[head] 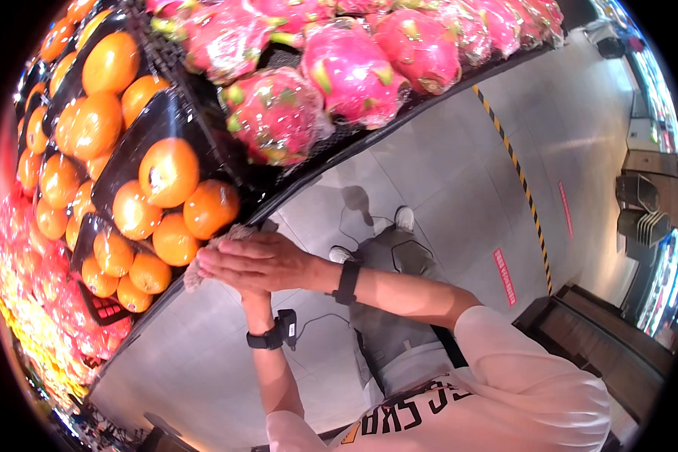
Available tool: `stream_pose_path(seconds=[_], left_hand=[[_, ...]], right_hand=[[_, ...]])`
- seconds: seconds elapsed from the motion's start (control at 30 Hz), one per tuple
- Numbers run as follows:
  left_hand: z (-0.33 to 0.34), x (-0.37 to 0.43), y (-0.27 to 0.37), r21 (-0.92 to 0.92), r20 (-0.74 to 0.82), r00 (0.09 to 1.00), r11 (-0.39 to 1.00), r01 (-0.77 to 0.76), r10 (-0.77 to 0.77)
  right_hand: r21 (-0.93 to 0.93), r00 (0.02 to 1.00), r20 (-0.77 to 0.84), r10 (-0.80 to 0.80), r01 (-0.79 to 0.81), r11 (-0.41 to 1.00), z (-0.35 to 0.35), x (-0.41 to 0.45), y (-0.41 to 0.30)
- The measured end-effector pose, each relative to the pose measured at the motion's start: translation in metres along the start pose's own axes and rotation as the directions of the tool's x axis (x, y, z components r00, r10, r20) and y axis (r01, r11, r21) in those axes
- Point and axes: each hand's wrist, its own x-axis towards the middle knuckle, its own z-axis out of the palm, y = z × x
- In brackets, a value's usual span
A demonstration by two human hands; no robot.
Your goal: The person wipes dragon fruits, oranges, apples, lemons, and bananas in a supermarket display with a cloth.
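A greyish-brown cloth (192, 277) lies against the black front edge (288, 189) of a fruit display stand. My right hand (265, 261) holds the cloth there, its fingers stretched out close together and pointing left. Beneath it is my left hand (253, 294), mostly covered; only the part by the wrist shows, so its grip on the cloth is hidden. Just beyond the cloth, wrapped oranges (176, 239) sit in black trays (147, 125). Both wrists wear black straps, and a small dark device (287, 326) is at the left one.
Plastic-wrapped dragon fruits (350, 73) fill the stand's upper part, some close to its edge. Red packed fruit (45, 271) lies at the left. Black-and-yellow tape (514, 161) crosses the grey tiled floor. Stacked dark baskets (644, 226) stand far right. A thin cable hangs near my legs.
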Motion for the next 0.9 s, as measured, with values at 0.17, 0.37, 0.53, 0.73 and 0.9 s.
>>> stream_pose_path(seconds=[0.17, 0.37, 0.53, 0.73, 0.9], left_hand=[[0.006, 0.013, 0.021, -0.076, 0.021, 0.997, 0.994, -0.076, 0.078], [0.017, 0.077, 0.118, -0.032, -0.203, 0.96, 0.979, -0.203, 0.193], [0.015, 0.126, 0.223, 0.143, -0.359, 0.895, 0.963, -0.228, 0.266], [-0.002, 0.194, 0.324, -0.075, -0.522, 0.813, 0.935, -0.346, 0.259], [-0.014, 0.219, 0.367, 0.076, -0.408, 0.805, 0.895, -0.44, 0.431]], right_hand=[[0.234, 0.999, -0.016, 0.039, -0.034, 0.972, -0.01, -0.012, 0.027], [0.223, 0.981, -0.078, 0.175, -0.154, 0.962, -0.049, -0.043, 0.106], [0.132, 0.979, -0.098, 0.181, -0.167, 0.977, -0.094, -0.068, 0.188], [0.05, 0.973, -0.042, 0.227, -0.224, 0.973, -0.137, -0.097, 0.271], [-0.001, 0.938, -0.09, 0.334, -0.335, 0.942, -0.157, -0.112, 0.31]])
